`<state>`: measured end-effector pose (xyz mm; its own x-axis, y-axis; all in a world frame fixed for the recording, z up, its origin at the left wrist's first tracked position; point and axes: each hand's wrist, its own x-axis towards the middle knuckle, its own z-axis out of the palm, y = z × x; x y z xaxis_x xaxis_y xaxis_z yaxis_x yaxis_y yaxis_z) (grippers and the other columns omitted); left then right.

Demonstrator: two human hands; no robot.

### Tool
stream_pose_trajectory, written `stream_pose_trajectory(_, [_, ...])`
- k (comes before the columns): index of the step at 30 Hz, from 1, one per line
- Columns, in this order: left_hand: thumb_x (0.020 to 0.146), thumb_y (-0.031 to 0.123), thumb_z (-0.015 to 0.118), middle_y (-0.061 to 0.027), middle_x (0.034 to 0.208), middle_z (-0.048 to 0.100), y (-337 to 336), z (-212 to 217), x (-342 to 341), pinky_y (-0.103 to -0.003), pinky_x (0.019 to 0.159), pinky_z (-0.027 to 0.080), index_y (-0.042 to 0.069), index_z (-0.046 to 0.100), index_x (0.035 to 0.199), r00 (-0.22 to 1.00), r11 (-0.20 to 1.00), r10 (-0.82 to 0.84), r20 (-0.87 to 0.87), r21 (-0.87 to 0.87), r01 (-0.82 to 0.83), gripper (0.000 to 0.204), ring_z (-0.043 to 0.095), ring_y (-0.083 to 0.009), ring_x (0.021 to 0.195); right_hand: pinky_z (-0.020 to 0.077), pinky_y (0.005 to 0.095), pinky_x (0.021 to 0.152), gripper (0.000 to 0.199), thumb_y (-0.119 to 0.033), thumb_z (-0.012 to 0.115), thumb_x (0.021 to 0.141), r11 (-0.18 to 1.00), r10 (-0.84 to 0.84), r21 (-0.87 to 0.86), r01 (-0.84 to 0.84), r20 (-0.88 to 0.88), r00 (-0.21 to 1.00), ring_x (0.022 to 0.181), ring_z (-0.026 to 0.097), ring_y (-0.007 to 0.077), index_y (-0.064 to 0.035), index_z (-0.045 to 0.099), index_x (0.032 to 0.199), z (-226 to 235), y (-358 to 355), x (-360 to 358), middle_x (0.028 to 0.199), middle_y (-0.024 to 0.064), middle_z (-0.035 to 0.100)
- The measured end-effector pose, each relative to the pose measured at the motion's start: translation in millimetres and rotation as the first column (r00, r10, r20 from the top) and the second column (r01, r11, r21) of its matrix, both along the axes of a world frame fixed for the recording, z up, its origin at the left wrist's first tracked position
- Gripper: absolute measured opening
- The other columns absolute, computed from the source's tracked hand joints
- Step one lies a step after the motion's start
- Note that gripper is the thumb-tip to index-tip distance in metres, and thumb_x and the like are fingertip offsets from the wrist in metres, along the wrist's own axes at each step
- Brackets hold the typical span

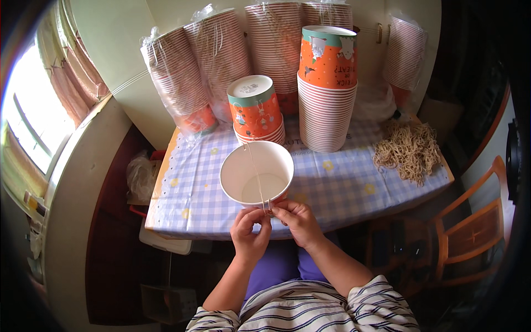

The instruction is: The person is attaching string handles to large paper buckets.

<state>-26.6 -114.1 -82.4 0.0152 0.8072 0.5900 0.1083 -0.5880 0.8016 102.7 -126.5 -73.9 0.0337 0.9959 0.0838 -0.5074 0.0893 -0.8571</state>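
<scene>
A white-lined paper bucket (229, 172) stands at the table's near edge, its mouth tilted toward me. A thin beige string (255, 169) runs from its far rim across the opening to the near rim. At that near rim my left hand (251, 229) pinches the string between thumb and fingers. Close beside it my right hand (297, 220) is closed on the string too, its fingertips against the rim. Whether the string passes through a hole there is too small to tell. Behind the bucket, a short stack of orange and green paper buckets (255, 115) stands upside down.
A tall bucket stack (326, 119) rises right of the short one. Several plastic-wrapped stacks (180, 74) line the back. A pile of beige strings (409, 149) lies on the checked tablecloth (193, 188) at right. A wooden chair (470, 243) stands to the right.
</scene>
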Motion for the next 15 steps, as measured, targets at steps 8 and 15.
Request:
stream_pose_trajectory(8, [0.071,-0.008,0.069,-0.0102,0.087,0.063,-0.8,6.9,2.1,-0.025,0.062,0.051,0.0,0.065,0.091,0.985,0.986,0.106,-0.14,0.144,-0.085,0.022,0.063,-0.0149,0.069,0.0328,0.0171,0.057,0.015,-0.013,0.061,0.088,1.0,-0.004,-0.01,0.004,0.053,0.999,0.061,0.041,-0.0001,-0.002,0.069,0.096,0.9,-1.1,2.1,0.07,-0.0052,0.058])
stream_pose_trajectory(15, [0.071,-0.007,0.068,-0.0105,0.083,0.064,0.6,7.4,0.5,-0.026,0.061,0.05,0.0,0.064,0.084,0.974,0.977,0.157,-0.161,0.17,-0.129,0.015,0.061,-0.0152,0.066,0.0338,0.0177,0.057,0.016,-0.015,0.061,0.088,1.0,-0.002,0.003,0.002,0.082,0.997,0.062,0.042,0.0015,-0.0029,0.069,0.095,-1.5,-0.1,1.9,0.076,-0.0029,0.063])
